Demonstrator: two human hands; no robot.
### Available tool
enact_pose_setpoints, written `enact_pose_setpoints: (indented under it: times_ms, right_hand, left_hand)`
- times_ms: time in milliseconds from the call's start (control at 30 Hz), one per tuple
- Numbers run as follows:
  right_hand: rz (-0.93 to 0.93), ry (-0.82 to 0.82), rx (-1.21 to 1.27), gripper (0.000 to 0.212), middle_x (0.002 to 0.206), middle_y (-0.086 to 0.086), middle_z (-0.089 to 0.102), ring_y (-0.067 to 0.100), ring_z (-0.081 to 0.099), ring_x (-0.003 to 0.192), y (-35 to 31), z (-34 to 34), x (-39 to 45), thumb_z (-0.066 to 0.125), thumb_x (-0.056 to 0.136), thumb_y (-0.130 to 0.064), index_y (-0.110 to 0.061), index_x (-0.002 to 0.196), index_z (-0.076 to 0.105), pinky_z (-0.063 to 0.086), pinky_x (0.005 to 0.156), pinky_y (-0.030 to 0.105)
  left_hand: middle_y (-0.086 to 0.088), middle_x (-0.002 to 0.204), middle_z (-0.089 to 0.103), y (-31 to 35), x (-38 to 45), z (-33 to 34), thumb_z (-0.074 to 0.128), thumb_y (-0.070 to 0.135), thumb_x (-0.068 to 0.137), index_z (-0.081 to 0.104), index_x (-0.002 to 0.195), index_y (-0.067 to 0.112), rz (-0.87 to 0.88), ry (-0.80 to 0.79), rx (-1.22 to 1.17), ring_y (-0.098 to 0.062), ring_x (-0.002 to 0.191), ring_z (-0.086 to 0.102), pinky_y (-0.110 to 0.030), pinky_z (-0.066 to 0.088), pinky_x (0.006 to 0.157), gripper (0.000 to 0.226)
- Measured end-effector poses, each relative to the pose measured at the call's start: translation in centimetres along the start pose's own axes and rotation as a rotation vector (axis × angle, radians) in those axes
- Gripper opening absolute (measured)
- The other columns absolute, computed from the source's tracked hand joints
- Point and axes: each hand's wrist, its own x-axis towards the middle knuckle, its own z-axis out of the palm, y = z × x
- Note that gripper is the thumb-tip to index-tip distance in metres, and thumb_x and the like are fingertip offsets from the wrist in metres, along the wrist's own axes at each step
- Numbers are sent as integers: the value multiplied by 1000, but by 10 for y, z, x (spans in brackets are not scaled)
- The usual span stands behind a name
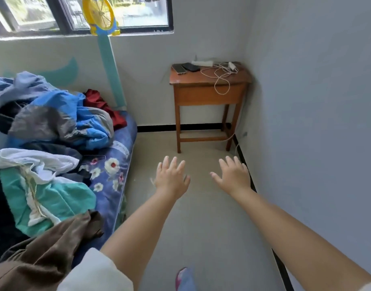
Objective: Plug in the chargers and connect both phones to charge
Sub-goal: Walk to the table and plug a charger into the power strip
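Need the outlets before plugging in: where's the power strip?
In the head view, the white power strip lies at the wooden table's back edge, between the two phones and the tangled white chargers.

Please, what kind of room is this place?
Most likely a small bedroom. A bed with a flowered sheet carries a pile of clothes, and a small wooden table in the corner holds phones and white charger cables.

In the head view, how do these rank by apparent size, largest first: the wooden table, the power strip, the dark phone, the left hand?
1. wooden table
2. left hand, though it looks big partly because it is nearer to the camera
3. power strip and dark phone: too alike to rank.
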Motion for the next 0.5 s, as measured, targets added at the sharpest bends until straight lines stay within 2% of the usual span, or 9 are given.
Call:
enact_pose_setpoints:
  times_ms: [300, 500]
  right_hand:
    - [119, -18, -12, 59, 153, 7, 26, 27, 15, 142, 36, -13, 250, 41, 92, -47, -15, 140, 29, 18, 114, 44]
    - [52, 19, -10, 58, 152, 8, 27, 27, 15, 142, 68, -32, 453, 40, 93, -46, -14, 140, 29, 23, 113, 44]
  left_hand:
    - [-8, 151, 22, 12, 282, -2, 33, 41, 94, 24, 139, 20, 128, 2, -1, -31, 140, 6, -42, 5, 113, 51]
    - [-7, 151, 23, 9, 480, -3, 33, 41, 94, 24, 139, 20, 80, 38, 12, -30, 140, 6, -42, 5, 114, 51]
